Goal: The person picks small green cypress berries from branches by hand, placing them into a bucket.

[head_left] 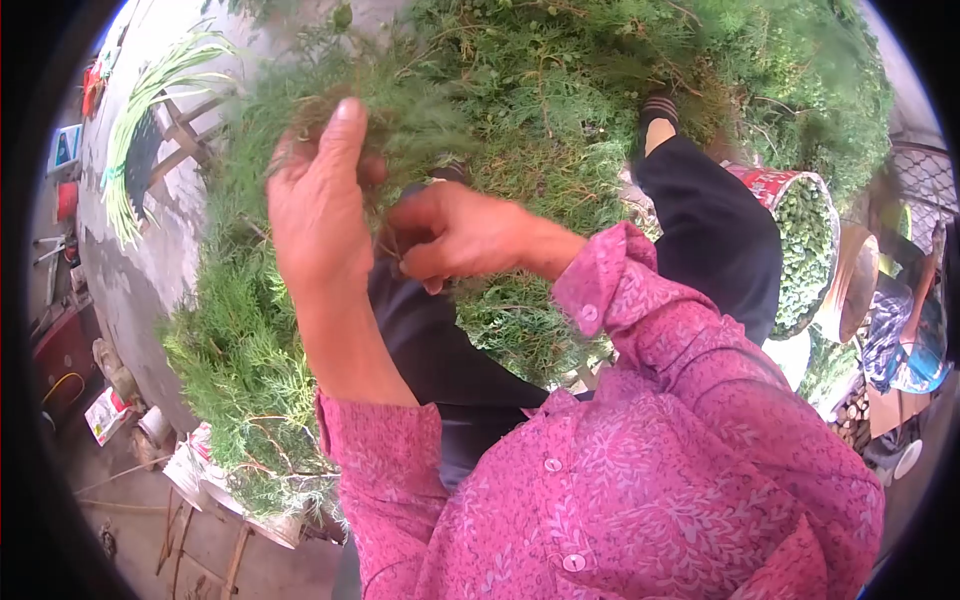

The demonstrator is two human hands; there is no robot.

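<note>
My left hand is raised with its thumb up and its fingers curled round a feathery green evergreen sprig, which is smeared by motion. Just to the right, my right hand is closed, thumb and fingers pinching the thin stem end of the sprig below the left hand. A large heap of cut evergreen branches surrounds both hands and lies between my legs. More branches spread to the left of my left forearm.
On the right stands a red-patterned bucket filled with small green cones. A bundle of long green stalks rests on a wooden stool at the left. White containers sit at lower left, with sticks on the floor.
</note>
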